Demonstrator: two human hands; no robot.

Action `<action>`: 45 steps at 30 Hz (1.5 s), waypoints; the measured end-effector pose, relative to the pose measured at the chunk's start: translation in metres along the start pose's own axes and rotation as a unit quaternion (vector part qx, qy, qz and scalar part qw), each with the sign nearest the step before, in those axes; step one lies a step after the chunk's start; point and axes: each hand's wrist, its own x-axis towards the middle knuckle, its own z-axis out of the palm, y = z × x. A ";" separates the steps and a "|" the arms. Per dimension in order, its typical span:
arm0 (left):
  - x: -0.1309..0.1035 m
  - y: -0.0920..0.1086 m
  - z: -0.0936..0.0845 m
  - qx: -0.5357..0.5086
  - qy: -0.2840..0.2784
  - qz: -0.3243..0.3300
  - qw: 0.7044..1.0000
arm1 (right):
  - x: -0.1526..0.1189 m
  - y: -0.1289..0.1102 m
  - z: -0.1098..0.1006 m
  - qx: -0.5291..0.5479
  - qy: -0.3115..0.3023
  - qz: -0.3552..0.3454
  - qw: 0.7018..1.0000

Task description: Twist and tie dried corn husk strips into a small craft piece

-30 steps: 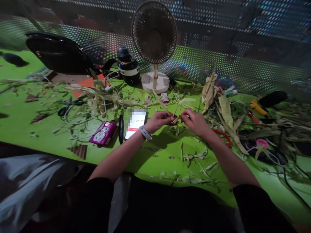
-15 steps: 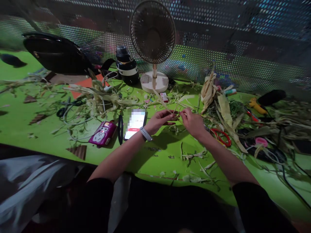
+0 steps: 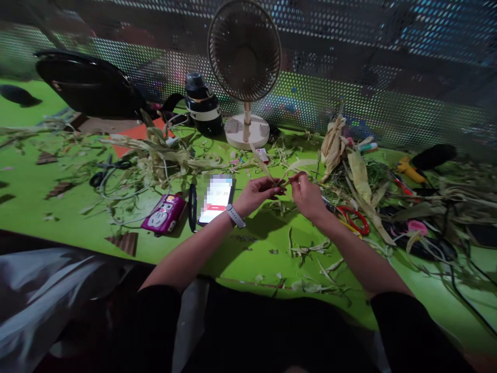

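Observation:
Over the middle of the green table, both my hands are close together on pale strips of dried corn husk [image 3: 261, 159]. My left hand [image 3: 259, 195], with a grey watch on the wrist, pinches the strips between thumb and fingers. Just to its right, my right hand [image 3: 306, 196] is closed in a pinch on the same husk. One strip stands up toward the fan, and another husk piece [image 3: 301, 163] sticks out to the upper right. The exact join between the fingertips is too small to make out.
A phone [image 3: 216, 199] and a purple power strip [image 3: 164, 214] lie left of my hands. Behind stand a fan [image 3: 246, 129] and a black bottle [image 3: 203, 109]. Husk heaps [image 3: 163, 155] flank the work. Red-handled scissors [image 3: 355, 217] and a yellow glue gun [image 3: 410, 171] are to the right.
My hands have shifted slightly, with the left fingers curling further around the husk. The strips between them have tilted a little to the right.

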 end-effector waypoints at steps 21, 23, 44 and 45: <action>0.006 0.005 -0.010 -0.015 0.095 0.008 0.995 | -0.017 -0.005 -0.033 0.168 -0.019 -0.270 0.948; 0.005 0.005 -0.008 -0.024 0.072 0.011 0.997 | -0.012 -0.001 -0.033 0.204 -0.025 -0.284 0.936; 0.001 0.006 -0.005 -0.088 -0.009 -0.005 0.996 | 0.007 0.018 -0.006 -0.043 0.197 -0.412 0.889; 0.001 0.006 -0.005 -0.084 -0.012 -0.001 0.996 | 0.008 0.019 -0.005 -0.034 0.207 -0.419 0.883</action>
